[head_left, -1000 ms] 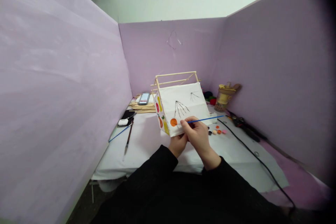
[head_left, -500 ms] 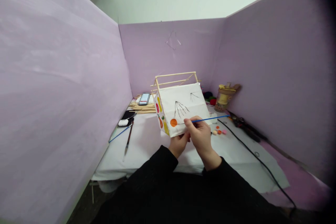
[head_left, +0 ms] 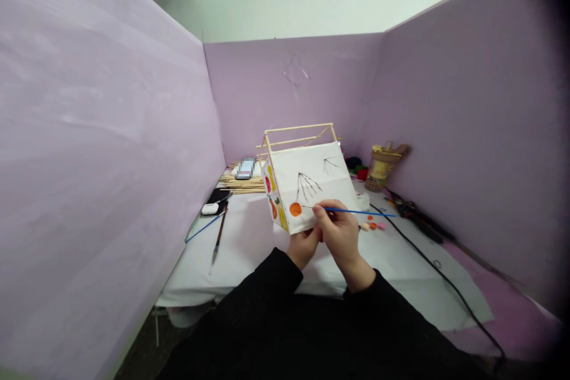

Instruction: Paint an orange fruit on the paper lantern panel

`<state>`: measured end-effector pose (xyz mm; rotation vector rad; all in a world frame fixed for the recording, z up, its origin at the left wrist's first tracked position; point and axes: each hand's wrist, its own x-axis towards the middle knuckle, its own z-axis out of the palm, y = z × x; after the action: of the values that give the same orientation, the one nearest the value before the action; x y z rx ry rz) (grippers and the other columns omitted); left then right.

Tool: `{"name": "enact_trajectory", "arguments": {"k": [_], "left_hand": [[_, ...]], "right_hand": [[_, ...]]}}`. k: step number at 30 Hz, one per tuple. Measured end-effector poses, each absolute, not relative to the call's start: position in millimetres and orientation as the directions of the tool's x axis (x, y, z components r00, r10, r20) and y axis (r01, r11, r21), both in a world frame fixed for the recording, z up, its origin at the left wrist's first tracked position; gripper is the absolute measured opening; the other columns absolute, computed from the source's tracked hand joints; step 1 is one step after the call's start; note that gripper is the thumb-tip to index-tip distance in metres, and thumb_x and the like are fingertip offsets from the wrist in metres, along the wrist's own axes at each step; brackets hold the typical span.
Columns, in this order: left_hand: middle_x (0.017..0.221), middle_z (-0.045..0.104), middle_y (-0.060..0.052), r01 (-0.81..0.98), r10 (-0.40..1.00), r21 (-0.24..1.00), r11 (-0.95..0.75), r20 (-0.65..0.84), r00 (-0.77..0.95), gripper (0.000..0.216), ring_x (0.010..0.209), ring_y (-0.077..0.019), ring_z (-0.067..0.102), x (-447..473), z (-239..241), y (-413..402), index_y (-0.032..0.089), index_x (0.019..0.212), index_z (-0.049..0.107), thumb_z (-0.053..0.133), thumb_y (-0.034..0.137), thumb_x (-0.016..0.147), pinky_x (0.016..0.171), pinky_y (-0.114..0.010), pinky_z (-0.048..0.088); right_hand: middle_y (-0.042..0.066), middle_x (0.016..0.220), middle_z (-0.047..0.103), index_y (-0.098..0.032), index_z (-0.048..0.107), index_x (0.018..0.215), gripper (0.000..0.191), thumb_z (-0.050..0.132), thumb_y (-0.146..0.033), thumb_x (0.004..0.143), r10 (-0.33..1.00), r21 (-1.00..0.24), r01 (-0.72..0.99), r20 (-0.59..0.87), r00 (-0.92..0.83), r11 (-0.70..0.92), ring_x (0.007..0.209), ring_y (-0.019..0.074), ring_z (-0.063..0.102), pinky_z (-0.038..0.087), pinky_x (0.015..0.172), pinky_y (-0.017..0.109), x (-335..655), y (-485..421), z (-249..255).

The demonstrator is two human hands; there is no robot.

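Note:
A box-shaped lantern frame (head_left: 299,129) of thin wooden sticks, partly covered in white paper (head_left: 312,160), is held tilted above the table. Black branching lines and an orange disc (head_left: 295,209) are painted on the facing panel; colourful fruit shapes (head_left: 272,199) cover its left side. My left hand (head_left: 304,246) grips the lantern from beneath its lower edge, fingers mostly hidden behind it. Pinched in my right hand (head_left: 339,230) is a thin blue paintbrush (head_left: 363,212). Its tip lies close to the right of the orange disc; whether it touches the paper I cannot tell.
Bundled wooden sticks (head_left: 243,183) lie at the back left under a phone (head_left: 245,168). A white earbud case (head_left: 209,209), a brown brush (head_left: 218,237) and another blue brush (head_left: 202,230) sit left. Paint blobs (head_left: 373,225), pliers (head_left: 418,222), a black cable (head_left: 439,270) and a woven container (head_left: 380,169) are right.
The blue paintbrush has swung so its back end sits lower, and its tip now shows beside the orange disc. The lantern and my left hand have hardly moved.

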<state>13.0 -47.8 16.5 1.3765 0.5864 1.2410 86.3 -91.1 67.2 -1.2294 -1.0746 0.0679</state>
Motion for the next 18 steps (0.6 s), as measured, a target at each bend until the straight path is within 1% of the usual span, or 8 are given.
{"name": "enact_trajectory", "arguments": {"k": [3, 6, 10, 13, 15, 16, 18], "left_hand": [[0.101, 0.072, -0.01, -0.335, 0.854, 0.903, -0.27, 0.385, 0.35, 0.034, 0.1, -0.0252, 0.065, 12.8, 17.7, -48.1, 0.018, 0.099, 0.067, 0.068, 0.041, 0.074, 0.087, -0.036, 0.054], [0.11, 0.07, -0.011, -0.357, 0.862, 0.899, -0.253, 0.377, 0.338, 0.04, 0.107, -0.0261, 0.062, 13.1, 18.3, -48.2, 0.018, 0.105, 0.066, 0.069, 0.042, 0.073, 0.092, -0.038, 0.051], [0.113, 0.068, -0.011, -0.368, 0.873, 0.894, -0.256, 0.377, 0.309, 0.044, 0.114, -0.0273, 0.059, 13.1, 18.9, -47.9, 0.018, 0.105, 0.065, 0.072, 0.043, 0.069, 0.098, -0.04, 0.047], [0.112, 0.069, -0.01, -0.37, 0.869, 0.891, -0.265, 0.386, 0.308, 0.042, 0.114, -0.026, 0.059, 12.7, 19.2, -47.5, 0.018, 0.102, 0.066, 0.072, 0.044, 0.069, 0.1, -0.04, 0.045], [0.104, 0.071, -0.009, -0.369, 0.866, 0.888, -0.274, 0.394, 0.307, 0.039, 0.106, -0.0244, 0.062, 12.7, 18.1, -46.9, 0.018, 0.097, 0.066, 0.071, 0.045, 0.07, 0.097, -0.038, 0.047], [0.095, 0.071, -0.008, -0.361, 0.864, 0.892, -0.273, 0.392, 0.315, 0.036, 0.098, -0.0231, 0.065, 12.8, 17.0, -46.6, 0.018, 0.092, 0.066, 0.07, 0.046, 0.07, 0.091, -0.037, 0.05], [0.072, 0.068, -0.004, -0.327, 0.862, 0.909, -0.258, 0.37, 0.347, 0.032, 0.072, -0.0187, 0.066, 13.0, 14.2, -45.9, 0.017, 0.078, 0.065, 0.067, 0.049, 0.072, 0.073, -0.033, 0.054]], "right_hand": [[0.001, 0.073, 0.063, -0.019, 0.064, 0.081, 0.018, 0.06, -0.037, 0.081, 0.567, -0.756, 0.515, 0.649, 0.507, 0.404, 0.064, 0.0149, 0.058, 0.047, 0.06, 0.028, 85.5, -91.3, 67.2], [0.001, 0.073, 0.064, -0.02, 0.065, 0.081, 0.016, 0.06, -0.035, 0.082, 0.561, -0.731, 0.536, 0.676, 0.478, 0.422, 0.064, 0.0147, 0.058, 0.047, 0.061, 0.028, 84.6, -91.9, 69.0], [0.003, 0.076, 0.066, -0.019, 0.065, 0.078, 0.015, 0.06, -0.033, 0.082, 0.547, -0.69, 0.581, 0.712, 0.44, 0.432, 0.072, 0.0166, 0.06, 0.047, 0.066, 0.029, 84.6, -92.1, 71.2], [0.003, 0.076, 0.066, -0.019, 0.064, 0.079, 0.016, 0.06, -0.034, 0.082, 0.55, -0.699, 0.573, 0.704, 0.449, 0.428, 0.071, 0.0164, 0.06, 0.048, 0.066, 0.03, 84.0, -91.6, 70.3], [0.003, 0.075, 0.065, -0.019, 0.065, 0.079, 0.016, 0.06, -0.035, 0.081, 0.559, -0.703, 0.567, 0.7, 0.445, 0.429, 0.071, 0.0164, 0.06, 0.048, 0.066, 0.03, 83.4, -92.1, 69.0], [0.003, 0.075, 0.065, -0.019, 0.064, 0.078, 0.016, 0.06, -0.035, 0.081, 0.564, -0.713, 0.554, 0.691, 0.452, 0.43, 0.07, 0.0164, 0.059, 0.048, 0.065, 0.03, 83.5, -93.0, 68.7], [0.002, 0.072, 0.062, -0.019, 0.062, 0.077, 0.017, 0.061, -0.036, 0.08, 0.537, -0.742, 0.498, 0.669, 0.514, 0.448, 0.066, 0.0153, 0.058, 0.047, 0.06, 0.029, 86.3, -96.3, 70.1]]}}
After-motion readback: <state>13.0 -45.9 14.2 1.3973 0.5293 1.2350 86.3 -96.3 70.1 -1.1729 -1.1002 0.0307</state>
